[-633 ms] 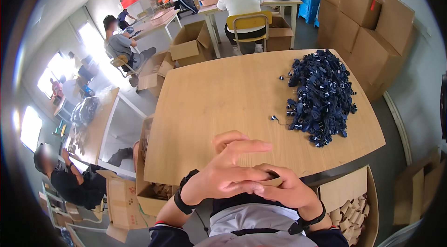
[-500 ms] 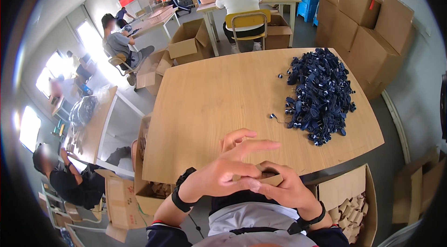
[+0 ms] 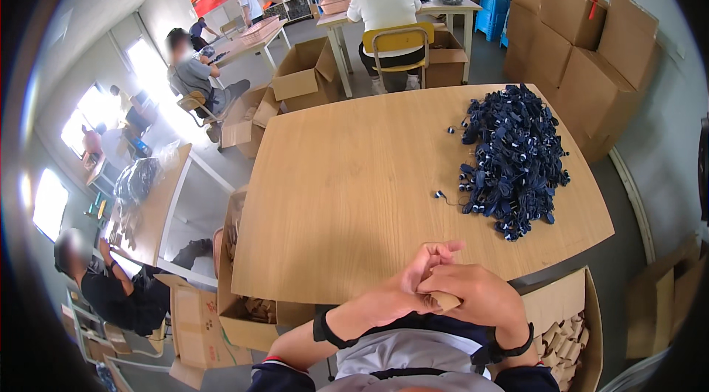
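Close to my body, at the table's front edge, both my hands are pressed together around a small folded brown cardboard sleeve (image 3: 446, 301). My right hand (image 3: 480, 292) curls over it with bent fingers. Against its side rests my left hand (image 3: 410, 285), its fingers bent behind the right one and partly hidden. Only a short end of the sleeve shows below the fingers. On the right side of the wooden table (image 3: 340, 185) lies a large heap of dark blue bundled earphones (image 3: 513, 159). A stray earbud (image 3: 439, 194) sticks out toward the left.
An open carton (image 3: 591, 296) of folded cardboard sleeves stands at my lower right. Another carton (image 3: 244, 318) with similar pieces is at the table's left edge. Large cartons (image 3: 583, 59) are stacked along the right wall. Several people sit or stand at other tables (image 3: 166, 200) beyond.
My hands have moved right and closed in on each other. The left fingers, spread before, are now bent beside the right hand. The sleeve is more covered; the whole view has shifted slightly.
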### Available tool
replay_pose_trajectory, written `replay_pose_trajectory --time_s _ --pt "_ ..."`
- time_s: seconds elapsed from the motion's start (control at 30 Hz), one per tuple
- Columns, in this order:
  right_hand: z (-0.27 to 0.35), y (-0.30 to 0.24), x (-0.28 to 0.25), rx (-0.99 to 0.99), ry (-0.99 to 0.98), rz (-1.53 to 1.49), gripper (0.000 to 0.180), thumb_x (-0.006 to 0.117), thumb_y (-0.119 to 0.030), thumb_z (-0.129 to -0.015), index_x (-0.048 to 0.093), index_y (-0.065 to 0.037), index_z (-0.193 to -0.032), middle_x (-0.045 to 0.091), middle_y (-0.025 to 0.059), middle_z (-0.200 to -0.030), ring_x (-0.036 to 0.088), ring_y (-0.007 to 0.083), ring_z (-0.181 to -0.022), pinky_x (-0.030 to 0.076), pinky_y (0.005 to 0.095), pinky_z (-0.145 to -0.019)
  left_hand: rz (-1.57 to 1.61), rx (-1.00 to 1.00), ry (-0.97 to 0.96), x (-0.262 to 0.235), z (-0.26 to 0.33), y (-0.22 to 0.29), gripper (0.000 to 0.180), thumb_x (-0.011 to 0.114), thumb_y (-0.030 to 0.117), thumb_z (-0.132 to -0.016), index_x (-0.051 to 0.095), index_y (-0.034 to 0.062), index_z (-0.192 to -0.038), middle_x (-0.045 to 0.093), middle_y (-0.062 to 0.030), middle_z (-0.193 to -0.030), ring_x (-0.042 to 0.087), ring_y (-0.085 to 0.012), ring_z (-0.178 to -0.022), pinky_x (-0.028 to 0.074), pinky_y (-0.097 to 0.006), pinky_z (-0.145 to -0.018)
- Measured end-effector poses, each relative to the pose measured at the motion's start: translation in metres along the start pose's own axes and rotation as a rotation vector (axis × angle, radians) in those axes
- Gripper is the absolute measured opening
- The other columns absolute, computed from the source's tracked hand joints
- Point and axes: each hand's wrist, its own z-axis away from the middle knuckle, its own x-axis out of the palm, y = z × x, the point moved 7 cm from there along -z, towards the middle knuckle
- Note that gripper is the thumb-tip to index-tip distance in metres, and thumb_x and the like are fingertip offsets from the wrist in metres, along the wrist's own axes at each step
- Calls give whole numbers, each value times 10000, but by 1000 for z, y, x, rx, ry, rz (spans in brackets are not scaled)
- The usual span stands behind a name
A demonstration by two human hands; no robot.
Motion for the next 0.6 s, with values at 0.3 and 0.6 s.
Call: replay_pose_trajectory --time_s 0.3,0.6 --pt "29 42 21 363 337 -820 358 524 -131 -979 427 20 -1289 553 87 -1147 533 138 -1044 438 291 -907 -1694 872 245 49 23 37 682 857 238 -672 459 40 -1190 559 -136 -1289 476 -309 -1250 387 -449 -1019" --pt "26 37 2 119 600 -517 407 478 -198 -1004 364 -8 -1345 531 119 -1069 547 144 -806 459 279 -703 -1708 890 226 55 6 36 310 625 -95 -740 553 22 -1019 499 -191 -1380 514 -417 -1231 462 -498 -984"
